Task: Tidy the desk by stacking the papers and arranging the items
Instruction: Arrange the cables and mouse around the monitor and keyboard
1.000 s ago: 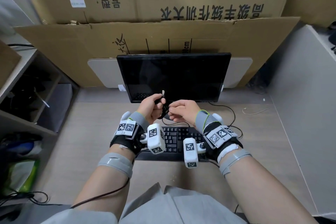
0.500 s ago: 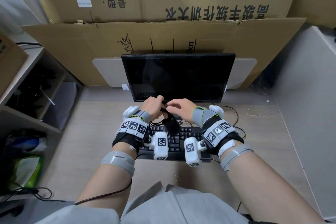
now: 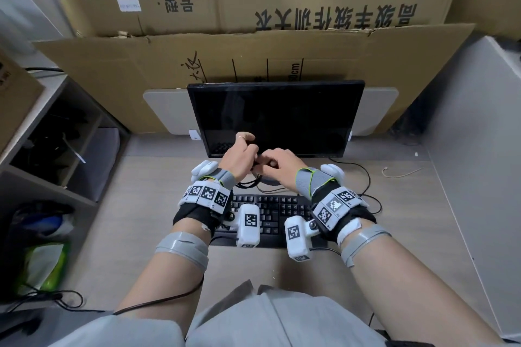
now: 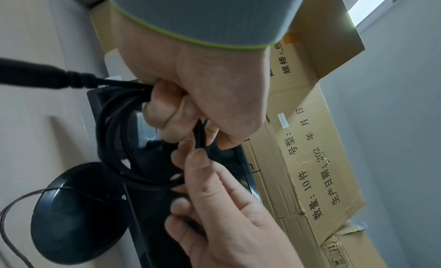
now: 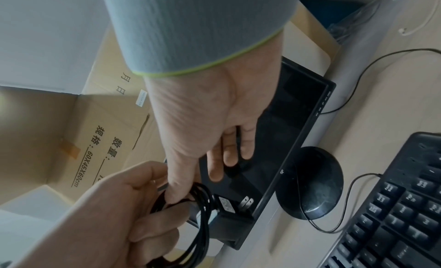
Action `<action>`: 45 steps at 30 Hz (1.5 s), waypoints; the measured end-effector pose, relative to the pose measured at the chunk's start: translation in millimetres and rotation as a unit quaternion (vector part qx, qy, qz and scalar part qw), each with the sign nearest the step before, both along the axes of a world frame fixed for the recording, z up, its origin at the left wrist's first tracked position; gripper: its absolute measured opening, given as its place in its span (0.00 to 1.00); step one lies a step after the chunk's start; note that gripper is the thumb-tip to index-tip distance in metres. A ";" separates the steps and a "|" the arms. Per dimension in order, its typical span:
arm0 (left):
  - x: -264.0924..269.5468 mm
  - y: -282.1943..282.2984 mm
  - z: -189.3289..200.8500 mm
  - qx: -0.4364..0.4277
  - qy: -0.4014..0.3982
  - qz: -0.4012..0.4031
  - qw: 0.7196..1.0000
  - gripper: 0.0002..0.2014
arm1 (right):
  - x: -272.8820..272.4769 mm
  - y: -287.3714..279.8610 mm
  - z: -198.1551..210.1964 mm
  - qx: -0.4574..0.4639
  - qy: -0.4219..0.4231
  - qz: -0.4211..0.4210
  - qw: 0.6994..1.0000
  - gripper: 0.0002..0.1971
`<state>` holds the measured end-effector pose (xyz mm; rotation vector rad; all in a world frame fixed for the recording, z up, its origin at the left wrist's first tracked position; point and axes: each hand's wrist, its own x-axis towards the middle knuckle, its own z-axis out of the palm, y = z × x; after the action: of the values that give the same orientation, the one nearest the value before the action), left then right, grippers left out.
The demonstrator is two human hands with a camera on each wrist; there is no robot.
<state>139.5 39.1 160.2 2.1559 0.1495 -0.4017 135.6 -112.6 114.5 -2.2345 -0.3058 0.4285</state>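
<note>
Both hands meet over the desk (image 3: 118, 222), between the keyboard (image 3: 270, 214) and the foot of the monitor (image 3: 277, 118), and the black cable (image 4: 112, 140) they are bundling hangs there in loops. The left hand (image 3: 236, 159) has its fingers curled round the gathered strands, so the coil droops from that fist toward 6 o'clock in the head view, just clear of the keyboard's far edge. In the right wrist view the two-pronged power adapter (image 5: 229, 211) sits against the coil, its prongs aimed roughly toward 2 o'clock.

The right hand (image 3: 277, 166) lies at 3 o'clock of the left, touching it. Its thumb and forefinger pinch a strand right beside the left fist, while the other fingers curl loosely underneath. Whether they also grip cable I cannot tell.

The loop's plane hangs roughly upright, its long axis running away from the left fist toward the desk. Since the left hand anchors the bundle, I judge the right is the free one for feeding in the next turn
</note>
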 end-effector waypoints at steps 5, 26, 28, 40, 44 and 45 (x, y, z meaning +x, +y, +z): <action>-4.5 -6.2 9.0 0.060 -0.021 -0.031 0.998 0.37 | -4.3 6.1 -3.4 0.135 0.078 -0.054 0.986 0.14; -8.3 17.6 -12.8 -0.183 -0.005 -0.049 0.982 0.12 | 3.2 -18.6 3.8 0.174 0.024 -0.212 0.961 0.12; -12.1 17.1 -20.7 -0.173 0.000 -0.046 0.984 0.13 | 5.0 -21.2 3.3 0.170 0.014 -0.247 0.954 0.12; -5.9 6.8 -41.2 -0.065 -0.034 -0.033 0.997 0.20 | -7.2 -7.2 13.2 0.189 0.010 -0.234 0.954 0.10; 0.0 4.3 -43.8 -0.110 -0.041 0.062 0.991 0.09 | -10.6 -1.0 20.7 0.164 -0.003 -0.200 0.966 0.08; 1.4 4.2 -44.5 -0.119 -0.039 0.077 0.989 0.09 | -10.5 -1.3 22.8 0.142 -0.009 -0.194 0.971 0.08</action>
<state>140.9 43.3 115.7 1.9070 0.2120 -0.2316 125.1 -113.9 137.2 -1.9552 0.0629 0.1414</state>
